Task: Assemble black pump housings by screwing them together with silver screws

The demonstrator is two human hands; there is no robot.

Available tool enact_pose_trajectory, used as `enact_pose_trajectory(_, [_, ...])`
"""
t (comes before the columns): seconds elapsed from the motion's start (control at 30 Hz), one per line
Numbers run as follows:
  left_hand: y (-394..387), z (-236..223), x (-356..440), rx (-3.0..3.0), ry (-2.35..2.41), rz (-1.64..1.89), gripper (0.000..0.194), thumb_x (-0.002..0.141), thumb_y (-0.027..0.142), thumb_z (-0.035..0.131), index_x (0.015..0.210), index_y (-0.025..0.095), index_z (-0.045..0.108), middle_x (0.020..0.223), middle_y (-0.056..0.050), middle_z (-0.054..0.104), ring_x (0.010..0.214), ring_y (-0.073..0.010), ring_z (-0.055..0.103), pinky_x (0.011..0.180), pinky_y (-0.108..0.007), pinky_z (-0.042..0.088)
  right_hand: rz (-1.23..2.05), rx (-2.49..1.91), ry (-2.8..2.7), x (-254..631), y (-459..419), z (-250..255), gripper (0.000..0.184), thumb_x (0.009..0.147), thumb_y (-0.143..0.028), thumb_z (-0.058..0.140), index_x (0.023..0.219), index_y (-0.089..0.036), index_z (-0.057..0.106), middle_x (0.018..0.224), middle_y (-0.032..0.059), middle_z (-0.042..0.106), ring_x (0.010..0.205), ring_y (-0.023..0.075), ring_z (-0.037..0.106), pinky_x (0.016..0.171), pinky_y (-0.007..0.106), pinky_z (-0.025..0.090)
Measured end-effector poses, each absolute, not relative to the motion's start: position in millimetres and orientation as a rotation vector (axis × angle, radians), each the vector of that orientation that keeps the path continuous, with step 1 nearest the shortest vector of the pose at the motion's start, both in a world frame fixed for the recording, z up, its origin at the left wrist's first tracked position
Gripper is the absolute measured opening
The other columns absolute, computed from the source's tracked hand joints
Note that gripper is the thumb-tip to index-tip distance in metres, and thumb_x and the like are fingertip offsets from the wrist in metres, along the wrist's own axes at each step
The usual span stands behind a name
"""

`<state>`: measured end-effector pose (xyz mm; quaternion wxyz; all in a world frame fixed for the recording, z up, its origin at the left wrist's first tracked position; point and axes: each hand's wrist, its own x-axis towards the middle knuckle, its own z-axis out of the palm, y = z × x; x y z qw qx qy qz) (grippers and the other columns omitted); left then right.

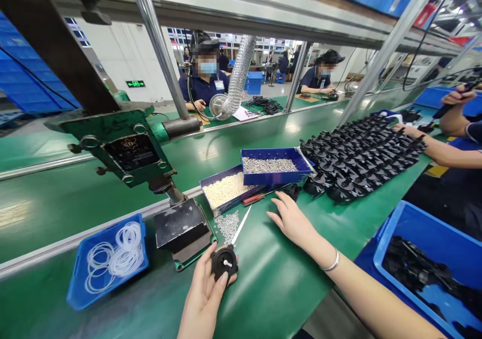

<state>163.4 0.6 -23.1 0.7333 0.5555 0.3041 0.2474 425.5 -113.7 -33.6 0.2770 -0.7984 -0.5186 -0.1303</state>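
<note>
My left hand [207, 286] grips a round black plastic housing [224, 261] with a small white piece at its centre. My right hand [289, 218] is stretched out over the mat with its fingers apart, holding nothing. Just beyond its fingertips lie a small black part [292, 192] and a screwdriver with a red handle [254, 199]. Between the hands, a white pointed stick [241, 224] rests beside a scatter of small rings [226, 226]. Behind them stand a blue bin of cream-coloured small parts [205, 187] and a blue bin of metal pins or screws [259, 178].
A green hand press [128, 143] with a black block [181, 223] stands at left. Near it is a blue tray [77, 296] of white rings. Rows of black parts [361, 158] fill the right, where a co-worker's arm [448, 148] reaches in. A blue crate [433, 218] sits lower right.
</note>
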Motion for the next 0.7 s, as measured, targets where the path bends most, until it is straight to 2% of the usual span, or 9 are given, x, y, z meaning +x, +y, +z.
enact_pose_trajectory(0.1, [-2.8,-24.7,164.1,1.208,0.677,0.528,0.065,0.085,0.052,0.065,0.141,0.029,0.04,0.145,-0.014,0.053,0.117,-0.0313,0.065,0.088,-0.038,0.06,-0.352,-2.238,-1.349,442.9,-123.3,-57.7,0.05,0.099,-0.047,0.048,0.127,-0.007,0.058,0.143,0.0275,0.049,0.141,0.0367,0.04,0.111,0.061,0.039])
enact_pose_trajectory(0.2, [-3.4,-24.7,164.3,1.212,0.679,0.529,0.063,0.085,0.052,0.065,0.139,0.029,0.043,0.144,-0.013,0.054,0.116,-0.0309,0.066,0.089,-0.038,0.06,-0.25,-2.274,-1.338,446.3,-132.8,-54.2,0.053,0.1,-0.049,0.047,0.126,-0.005,0.061,0.138,0.028,0.054,0.135,0.0364,0.049,0.11,0.059,0.042])
enact_pose_trajectory(0.27, [-1.2,-23.1,164.0,1.209,0.684,0.54,0.064,0.084,0.053,0.067,0.139,0.029,0.043,0.144,-0.013,0.054,0.115,-0.0308,0.067,0.088,-0.038,0.06,-0.078,-2.245,-1.369,444.2,-147.3,-35.0,0.046,0.1,-0.046,0.048,0.121,-0.01,0.066,0.131,0.0221,0.063,0.126,0.0335,0.058,0.108,0.055,0.045])
enact_pose_trajectory(0.37, [2.8,-19.3,162.3,1.186,0.691,0.551,0.066,0.083,0.052,0.068,0.139,0.029,0.042,0.143,-0.012,0.055,0.115,-0.0307,0.066,0.089,-0.038,0.06,0.405,-2.13,-1.42,439.3,-183.0,7.5,0.037,0.098,-0.043,0.052,0.091,-0.017,0.077,0.094,0.0101,0.078,0.093,0.0269,0.074,0.092,0.042,0.056])
enact_pose_trajectory(0.4, [3.6,-18.0,161.4,1.173,0.691,0.548,0.065,0.083,0.051,0.068,0.139,0.029,0.042,0.143,-0.012,0.055,0.116,-0.0306,0.066,0.089,-0.038,0.06,0.637,-2.08,-1.41,438.0,-195.5,21.5,0.039,0.097,-0.044,0.053,0.08,-0.018,0.078,0.08,0.0071,0.078,0.078,0.0239,0.074,0.084,0.037,0.058])
enact_pose_trajectory(0.47, [3.9,-16.1,159.6,1.15,0.687,0.533,0.065,0.084,0.049,0.069,0.139,0.03,0.042,0.142,-0.011,0.055,0.117,-0.0304,0.065,0.09,-0.038,0.06,1.037,-1.974,-1.309,435.7,-214.3,43.5,0.045,0.096,-0.047,0.054,0.069,-0.018,0.075,0.065,0.0043,0.074,0.059,0.0193,0.071,0.067,0.03,0.057])
enact_pose_trajectory(0.53, [3.3,-15.4,158.3,1.142,0.661,0.498,0.065,0.084,0.046,0.07,0.14,0.03,0.042,0.142,-0.011,0.055,0.114,-0.0298,0.066,0.089,-0.04,0.06,1.165,-1.921,-1.168,432.2,-218.6,52.8,0.045,0.095,-0.049,0.055,0.07,-0.016,0.073,0.064,0.004,0.072,0.054,0.0173,0.069,0.06,0.027,0.055])
enact_pose_trajectory(0.6, [2.9,-15.5,157.8,1.147,0.615,0.457,0.068,0.083,0.044,0.072,0.142,0.03,0.042,0.139,-0.012,0.057,0.108,-0.028,0.069,0.086,-0.04,0.06,1.095,-1.861,-1.012,423.3,-206.2,49.0,0.04,0.094,-0.05,0.057,0.078,-0.015,0.07,0.067,0.0042,0.072,0.056,0.0166,0.069,0.06,0.027,0.055])
enact_pose_trajectory(0.7, [4.2,-14.7,157.2,1.177,0.566,0.408,0.066,0.083,0.038,0.073,0.141,0.028,0.044,0.134,-0.013,0.06,0.096,-0.023,0.071,0.08,-0.035,0.06,1.15,-1.52,-0.706,393.1,-166.4,30.8,0.035,0.094,-0.049,0.058,0.103,-0.016,0.065,0.089,0.0076,0.074,0.071,0.0189,0.073,0.066,0.031,0.059])
